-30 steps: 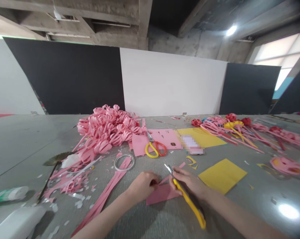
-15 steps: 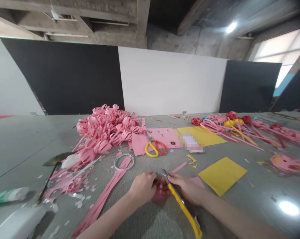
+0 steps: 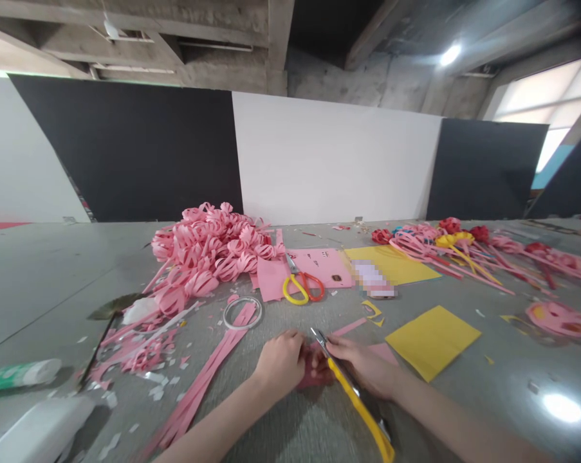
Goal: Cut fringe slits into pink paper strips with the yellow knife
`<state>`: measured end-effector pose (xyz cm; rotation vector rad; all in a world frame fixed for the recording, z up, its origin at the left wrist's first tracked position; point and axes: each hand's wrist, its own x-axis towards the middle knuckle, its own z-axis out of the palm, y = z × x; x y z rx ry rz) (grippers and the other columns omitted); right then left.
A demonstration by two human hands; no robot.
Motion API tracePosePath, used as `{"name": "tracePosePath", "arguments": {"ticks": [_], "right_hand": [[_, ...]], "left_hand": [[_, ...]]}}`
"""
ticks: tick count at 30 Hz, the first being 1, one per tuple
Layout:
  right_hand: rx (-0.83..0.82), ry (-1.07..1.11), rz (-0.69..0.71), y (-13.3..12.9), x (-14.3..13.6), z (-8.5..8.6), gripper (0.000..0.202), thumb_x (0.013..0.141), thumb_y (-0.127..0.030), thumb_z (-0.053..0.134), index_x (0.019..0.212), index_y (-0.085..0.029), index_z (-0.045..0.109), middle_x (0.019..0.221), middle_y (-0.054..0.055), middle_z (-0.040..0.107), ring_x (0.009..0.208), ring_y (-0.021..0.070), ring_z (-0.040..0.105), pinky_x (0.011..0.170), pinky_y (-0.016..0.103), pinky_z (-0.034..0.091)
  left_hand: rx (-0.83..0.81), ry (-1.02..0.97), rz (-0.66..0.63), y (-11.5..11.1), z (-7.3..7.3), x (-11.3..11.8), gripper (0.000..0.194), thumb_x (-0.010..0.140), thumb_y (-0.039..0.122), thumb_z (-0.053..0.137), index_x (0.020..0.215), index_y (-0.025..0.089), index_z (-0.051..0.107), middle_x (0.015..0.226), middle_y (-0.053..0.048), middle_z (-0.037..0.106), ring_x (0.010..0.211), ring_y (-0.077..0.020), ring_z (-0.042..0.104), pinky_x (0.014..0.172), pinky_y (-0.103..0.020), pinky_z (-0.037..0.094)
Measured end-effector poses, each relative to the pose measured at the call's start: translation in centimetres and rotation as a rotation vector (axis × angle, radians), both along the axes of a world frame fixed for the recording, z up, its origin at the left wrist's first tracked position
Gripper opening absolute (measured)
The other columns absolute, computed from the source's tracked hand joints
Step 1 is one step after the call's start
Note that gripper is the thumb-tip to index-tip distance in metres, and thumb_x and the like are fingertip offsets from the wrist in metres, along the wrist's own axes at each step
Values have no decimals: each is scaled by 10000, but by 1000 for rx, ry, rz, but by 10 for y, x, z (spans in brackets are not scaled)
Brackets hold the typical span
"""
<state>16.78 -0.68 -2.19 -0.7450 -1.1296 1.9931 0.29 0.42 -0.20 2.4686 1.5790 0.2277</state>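
Note:
My left hand [image 3: 281, 360] is closed at the edge of a small piece of pink paper [image 3: 314, 376], partly hidden by the fingers. Beside it, my right hand [image 3: 360, 363] is closed around a yellow-handled cutting tool [image 3: 355, 395], whose metal tip points up and away. Fingertips of my right hand also reach the pink paper. Long pink strips [image 3: 208, 379] lie to the left of my left hand, with a roll of tape [image 3: 242, 313] over their far end. Scissors with yellow and red handles [image 3: 303, 287] rest beyond my hands on a pink sheet [image 3: 329, 267].
A heap of pink paper loops [image 3: 213, 244] stands at the back left. Yellow paper [image 3: 432, 341] lies right of my hands, a phone [image 3: 374, 281] beyond. Red, pink and yellow paper flowers [image 3: 449, 238] lie at the far right. A green-white tube [image 3: 20, 375] lies left.
The whole view has shifted slightly, so things appear a little further right. Both hands keep nearly the same pose and hold.

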Motion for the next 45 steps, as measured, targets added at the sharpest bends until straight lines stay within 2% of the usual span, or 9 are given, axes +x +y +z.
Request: {"name": "tracePosePath", "arguments": {"ticks": [11,20,24,28,32,34,38,41,45], "right_hand": [[67,-55,4,-2,1,3,273,757,-412,539,796,-142,543,757,45,593,629,128,542,612,259,378],[40,-73,-1,-2,2,4,288,738,-436,552,818,-160,532,757,37,594,647,141,553,595,256,362],[40,-71,-2,-2,2,4,290,725,-439,565,809,-164,525,770,36,591,671,152,553,602,262,364],[56,-41,-12,-2,1,3,271,727,-421,571,796,-162,533,768,29,587,691,153,552,674,291,386],[59,18,-4,-2,0,4,235,739,-387,567,791,-160,542,738,17,575,693,146,549,724,310,386],[65,5,-18,-3,-1,5,242,728,-393,578,767,-158,537,735,18,575,691,144,541,695,292,382],[67,-53,-4,-3,-1,7,285,722,-435,567,751,-154,532,722,18,573,644,130,522,599,251,353],[70,-50,18,-3,0,7,298,737,-443,549,753,-146,532,720,23,574,631,123,527,572,236,339],[56,-23,2,-4,-1,5,271,757,-414,542,777,-145,524,748,23,576,646,117,541,589,227,355]], "left_hand": [[-104,-53,-162,15,23,-27,76,711,234,504,699,202,573,685,32,601,638,-128,566,548,-190,373],[-40,3,-95,9,9,-18,169,719,132,426,703,207,576,735,1,609,682,-149,567,580,-218,376],[-14,43,-88,8,9,-17,175,724,114,420,732,207,568,753,0,611,709,-153,574,596,-220,385],[34,112,-85,0,20,-16,157,764,143,419,818,180,561,829,-60,591,774,-199,570,646,-279,411],[70,170,-143,-24,30,-14,168,764,127,424,861,161,557,873,-99,563,855,-248,541,690,-340,428],[68,188,-171,-38,26,-14,207,759,93,406,879,167,558,902,-92,560,837,-233,544,689,-335,445],[134,155,-207,-58,4,-21,279,794,89,359,983,186,540,1031,-87,535,968,-231,497,780,-335,449],[222,104,-213,-63,-11,-27,309,810,108,356,1083,173,486,1114,-96,510,1026,-231,473,831,-341,442],[338,65,-239,-61,-19,-32,313,791,110,382,1090,154,463,1115,-102,515,1035,-247,477,814,-363,468]]}}
